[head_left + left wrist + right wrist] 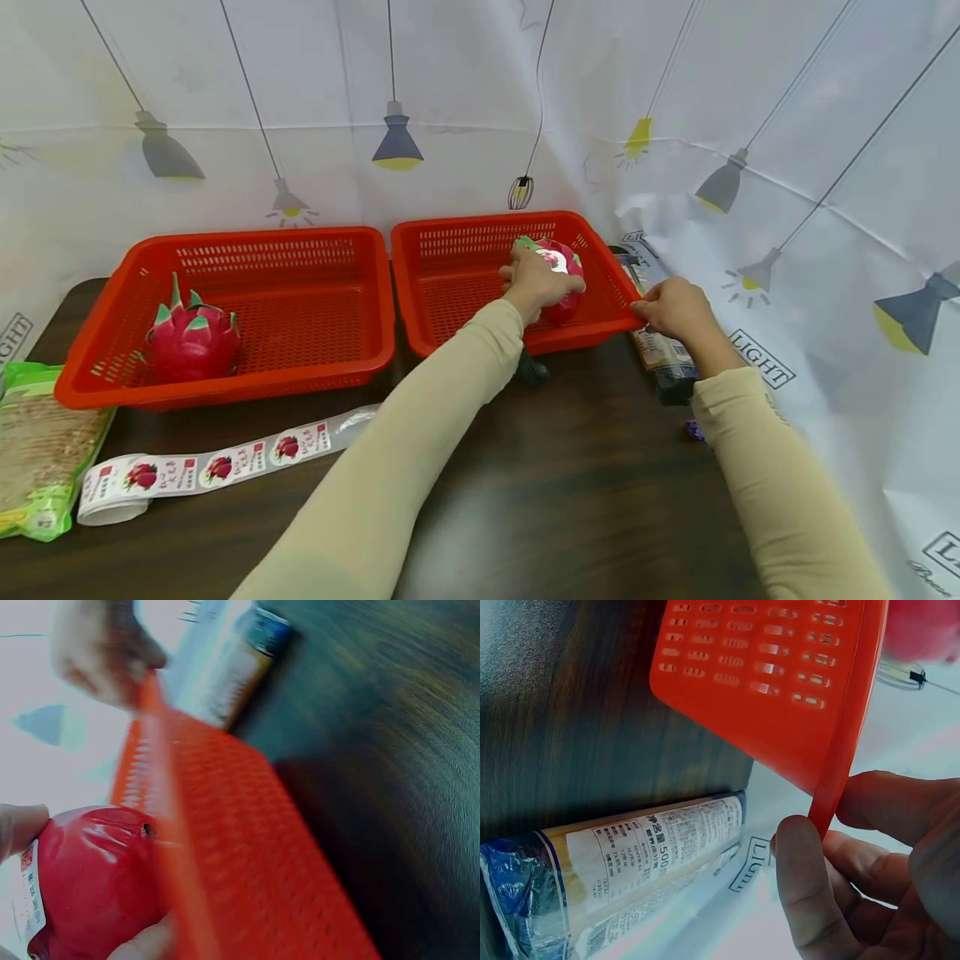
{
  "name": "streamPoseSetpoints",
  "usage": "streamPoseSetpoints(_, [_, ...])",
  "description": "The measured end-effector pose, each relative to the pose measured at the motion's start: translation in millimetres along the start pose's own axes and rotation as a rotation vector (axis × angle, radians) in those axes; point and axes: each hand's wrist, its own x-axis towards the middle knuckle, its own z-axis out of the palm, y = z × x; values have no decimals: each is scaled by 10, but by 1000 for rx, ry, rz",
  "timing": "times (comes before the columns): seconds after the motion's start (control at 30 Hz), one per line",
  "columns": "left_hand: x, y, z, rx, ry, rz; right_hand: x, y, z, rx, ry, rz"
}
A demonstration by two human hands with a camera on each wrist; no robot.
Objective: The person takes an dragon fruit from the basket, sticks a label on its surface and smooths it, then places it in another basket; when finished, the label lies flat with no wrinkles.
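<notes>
My left hand (534, 282) holds a red dragon fruit (564, 310) with a round label (553, 260) on it, inside the right red basket (465, 307). In the left wrist view, thumb and fingers lie on both sides of the dragon fruit (97, 881). The front right corner of that basket's rim is pinched by my right hand (675, 308); the right wrist view shows thumb and fingers on the rim (840, 765). A second dragon fruit (193, 340) sits in the left red basket (315, 321), toward its left end.
A strip of dragon fruit stickers (243, 465) runs off a roll on the dark table (585, 492). At far left lies a green-edged bag (48, 442). A clear-wrapped package (652, 855) lies right of the right basket, by the white printed backdrop (465, 75).
</notes>
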Motion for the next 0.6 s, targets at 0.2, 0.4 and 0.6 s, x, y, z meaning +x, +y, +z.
streamPoseSetpoints(0.2, [159,-117,290,94,11,-17,-31,-84,54,-56,7,-29])
streamPoseSetpoints(0.4, [273,-161,394,103,1,-42,-53,-117,51,-66,44,-39])
streamPoseSetpoints(0.6, [335,-112,564,123,-46,-61,-92,13,67,-35,63,-25])
